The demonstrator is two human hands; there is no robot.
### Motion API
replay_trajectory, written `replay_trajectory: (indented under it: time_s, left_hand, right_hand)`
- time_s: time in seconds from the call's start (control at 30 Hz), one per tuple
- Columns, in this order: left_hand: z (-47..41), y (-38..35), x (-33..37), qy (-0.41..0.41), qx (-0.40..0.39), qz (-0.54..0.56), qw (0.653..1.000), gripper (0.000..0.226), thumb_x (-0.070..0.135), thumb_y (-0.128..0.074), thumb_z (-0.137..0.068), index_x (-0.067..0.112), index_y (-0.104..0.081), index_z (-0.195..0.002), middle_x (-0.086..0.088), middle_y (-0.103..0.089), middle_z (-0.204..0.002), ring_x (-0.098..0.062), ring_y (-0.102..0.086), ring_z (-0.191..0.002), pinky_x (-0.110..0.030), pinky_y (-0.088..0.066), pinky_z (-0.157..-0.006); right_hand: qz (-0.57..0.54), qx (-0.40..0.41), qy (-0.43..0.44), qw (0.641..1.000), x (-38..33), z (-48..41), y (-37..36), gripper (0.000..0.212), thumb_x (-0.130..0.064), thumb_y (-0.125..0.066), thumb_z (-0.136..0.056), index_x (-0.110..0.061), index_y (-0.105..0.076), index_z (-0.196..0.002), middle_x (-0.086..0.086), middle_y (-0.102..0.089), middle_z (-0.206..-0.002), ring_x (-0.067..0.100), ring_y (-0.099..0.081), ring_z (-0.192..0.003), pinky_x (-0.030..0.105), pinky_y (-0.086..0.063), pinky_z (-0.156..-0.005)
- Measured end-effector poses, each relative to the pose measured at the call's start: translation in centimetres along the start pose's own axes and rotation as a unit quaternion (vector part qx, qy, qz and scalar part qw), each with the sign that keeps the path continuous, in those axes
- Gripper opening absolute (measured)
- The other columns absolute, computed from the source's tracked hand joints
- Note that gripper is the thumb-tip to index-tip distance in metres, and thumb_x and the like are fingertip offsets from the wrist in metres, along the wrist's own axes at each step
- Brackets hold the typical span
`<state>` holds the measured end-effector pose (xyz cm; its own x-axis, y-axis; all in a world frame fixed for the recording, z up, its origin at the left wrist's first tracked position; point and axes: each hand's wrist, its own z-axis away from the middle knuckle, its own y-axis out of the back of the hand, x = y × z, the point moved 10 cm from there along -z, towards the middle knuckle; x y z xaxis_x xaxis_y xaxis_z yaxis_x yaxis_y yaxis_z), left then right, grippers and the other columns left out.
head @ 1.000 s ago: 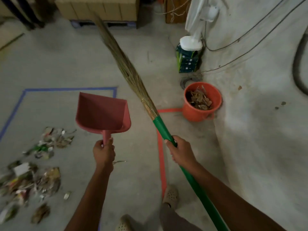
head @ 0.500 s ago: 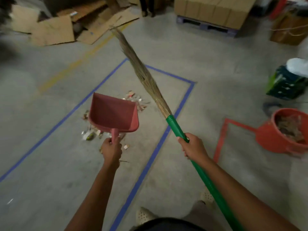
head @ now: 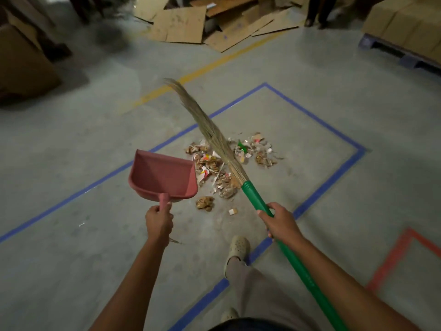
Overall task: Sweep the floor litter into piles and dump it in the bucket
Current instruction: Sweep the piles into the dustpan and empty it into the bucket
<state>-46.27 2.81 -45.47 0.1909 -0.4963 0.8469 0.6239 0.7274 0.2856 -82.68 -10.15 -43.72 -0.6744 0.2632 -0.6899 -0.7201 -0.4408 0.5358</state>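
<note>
On the concrete floor (head: 71,235), head view: the litter pile (head: 241,156) lies inside a rectangle of blue tape (head: 327,185), toward its right half. It is paper scraps, brown dry bits, wrappers & one green piece. Two strays sit on the near side, apart from the main heap: a brown clump (head: 205,203) & a small pale scrap (head: 233,211). Left grip (head: 159,220) is curled tight round the stub handle of a reddish-pink dustpan (head: 162,177), thumb on top. The pan is held off the floor, mouth facing away from the person, its right edge just beside the pile's left side. Right grip (head: 279,219) is clamped on the green handle of a broom (head: 253,194), a little below the collar where the bristles (head: 205,125) start; the handle runs back to the bottom right alongside the forearm. Bristles point up & away to the left, crossing over the pile; the tip is bent & blurred, can't tell if any part touches the floor. One leg in grey trousers is fwd, pale clog (head: 238,246) on the floor just inside the tape's near edge, between both arms. Far right, a corner of red tape (head: 391,261). Beyond the rectangle a yellow line (head: 207,65) runs diagonally, w/ flattened cardboard sheets (head: 181,25) overlapping behind it. Top right, stacked cartons (head: 401,25) sit on a blue pallet (head: 405,58).
</note>
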Motion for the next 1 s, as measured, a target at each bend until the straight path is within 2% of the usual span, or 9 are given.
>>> replay_trajectory:
  time_s: [0.1,0.17,0.37,0.47,0.53,0.7,0.83,0.93,1.0]
  left_hand:
    - [-4.2,0.8,0.3,0.024,0.013,0.008,1.000,0.039,0.038,-0.061,-0.098,0.010,-0.046,-0.075,-0.007,-0.043,-0.058,-0.016,-0.033,-0.044,-0.021,-0.024,-0.040]
    - [-6.9,1.3,0.4,0.047,0.024,0.003,0.999,0.043,0.043,-0.060,-0.098,0.011,-0.047,-0.073,-0.006,-0.041,-0.058,-0.015,-0.031,-0.043,-0.023,-0.023,-0.040]
    - [-15.1,2.0,-0.5,0.109,0.002,-0.072,0.991,0.023,0.023,-0.060,-0.097,0.003,-0.053,-0.088,-0.009,-0.047,-0.063,-0.016,-0.036,-0.045,-0.023,-0.026,-0.040]
    - [-18.4,2.2,-1.7,0.142,-0.018,-0.077,0.987,0.032,0.034,-0.062,-0.096,0.005,-0.055,-0.084,-0.009,-0.047,-0.065,-0.015,-0.035,-0.044,-0.022,-0.025,-0.041]
    - [-21.0,2.3,-3.2,0.173,-0.032,-0.077,0.981,0.038,0.042,-0.061,-0.096,0.006,-0.057,-0.082,-0.009,-0.048,-0.066,-0.014,-0.035,-0.044,-0.020,-0.025,-0.040]
    - [-28.1,1.9,-9.7,0.243,-0.091,-0.103,0.960,0.033,0.037,-0.062,-0.096,0.009,-0.055,-0.080,-0.008,-0.048,-0.065,-0.011,-0.035,-0.040,-0.016,-0.025,-0.039]
    - [-32.8,1.0,-16.3,0.274,-0.137,-0.138,0.942,0.033,0.035,-0.062,-0.097,0.010,-0.053,-0.077,-0.008,-0.048,-0.063,-0.010,-0.035,-0.037,-0.016,-0.025,-0.038]
    - [-35.2,0.2,-20.8,0.280,-0.167,-0.175,0.929,0.033,0.035,-0.059,-0.098,0.010,-0.053,-0.077,-0.007,-0.049,-0.062,-0.011,-0.037,-0.040,-0.018,-0.026,-0.037]
    - [-36.3,-0.7,-23.7,0.285,-0.183,-0.196,0.920,0.033,0.035,-0.059,-0.099,0.009,-0.054,-0.079,-0.007,-0.049,-0.061,-0.012,-0.037,-0.041,-0.019,-0.026,-0.036]
  right_hand:
    - [0.011,-0.028,-0.013,0.999,-2.1,-4.7,-3.3,0.028,-0.042,-0.062,-0.094,-0.023,-0.053,-0.113,0.007,-0.070,-0.074,0.019,-0.065,-0.053,0.035,-0.058,-0.050]
    - [0.021,-0.051,-0.025,0.998,-3.5,-7.6,-5.4,0.028,-0.042,-0.061,-0.095,-0.021,-0.053,-0.112,0.007,-0.070,-0.077,0.019,-0.066,-0.057,0.034,-0.058,-0.052]
    - [0.055,-0.089,-0.065,0.992,-5.8,-14.6,-11.0,0.026,-0.040,-0.059,-0.095,-0.017,-0.058,-0.107,0.006,-0.070,-0.081,0.021,-0.068,-0.062,0.031,-0.054,-0.052]
    - [0.083,-0.093,-0.080,0.989,-5.7,-16.8,-13.6,0.024,-0.043,-0.059,-0.093,-0.020,-0.057,-0.099,0.008,-0.071,-0.086,0.027,-0.070,-0.071,0.039,-0.060,-0.065]
    - [0.098,-0.097,-0.096,0.986,-5.0,-17.7,-15.6,0.021,-0.044,-0.059,-0.093,-0.023,-0.055,-0.094,0.007,-0.071,-0.086,0.028,-0.070,-0.071,0.039,-0.060,-0.068]
    - [0.114,-0.105,-0.163,0.974,-0.3,-18.5,-22.1,0.025,-0.043,-0.062,-0.093,-0.018,-0.058,-0.092,0.010,-0.069,-0.080,0.025,-0.064,-0.060,0.041,-0.060,-0.064]
    - [0.071,-0.089,-0.217,0.969,4.3,-17.7,-27.4,0.029,-0.041,-0.058,-0.098,-0.013,-0.061,-0.095,0.009,-0.064,-0.059,0.022,-0.058,-0.040,0.029,-0.048,-0.040]
    - [0.062,-0.095,-0.256,0.960,8.2,-16.9,-30.9,0.030,-0.036,-0.054,-0.101,-0.008,-0.063,-0.095,0.009,-0.060,-0.055,0.021,-0.053,-0.037,0.026,-0.043,-0.038]
    - [0.103,-0.098,-0.277,0.950,11.4,-16.7,-32.4,0.031,-0.040,-0.053,-0.100,-0.011,-0.062,-0.090,0.008,-0.065,-0.062,0.021,-0.059,-0.043,0.026,-0.044,-0.044]
